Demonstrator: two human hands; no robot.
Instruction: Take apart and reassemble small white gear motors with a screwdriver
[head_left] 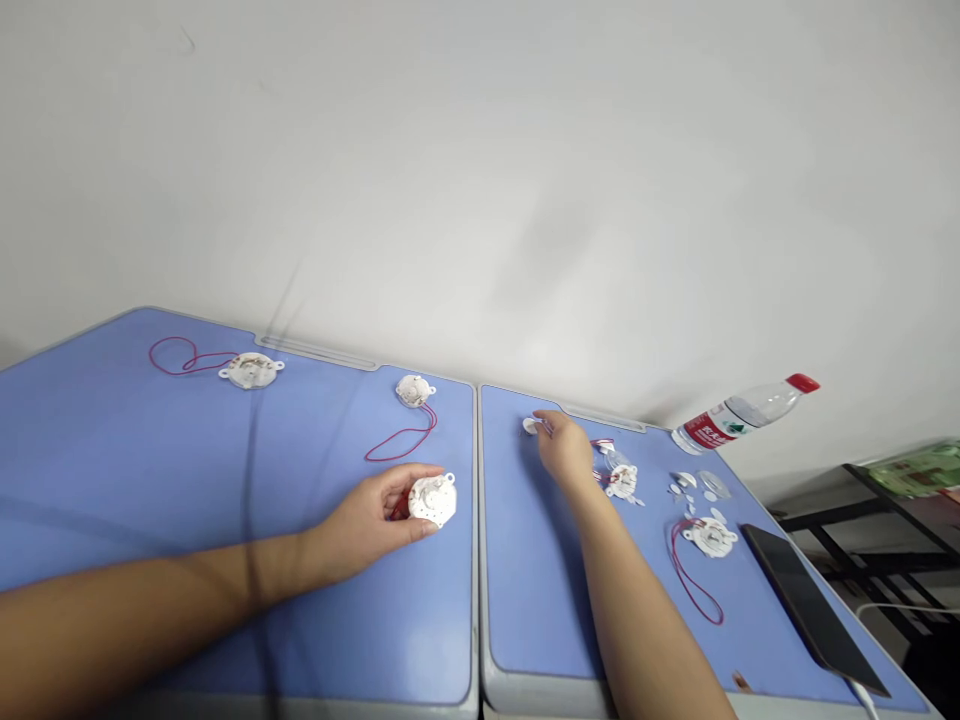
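- Head view, what is hidden: the left hand (379,512) covers one edge of the white round housing (435,503) and most of its red cord (400,506); the right hand (566,450) blocks part of the red-corded cluster (622,482) behind it; both forearms are cut off by the frame's edges; the loose white bits (690,490) at the right are too small to name.
- The white round housing sits between the left hand's thumb and fingers, grasped just above the worktop (360,640) or resting on it — I cannot tell which; it lies left of the seam, the right hand being beyond it.
- The right hand's fingertips meet a small white disc (529,425); whether they pinch or merely touch it — I cannot tell.
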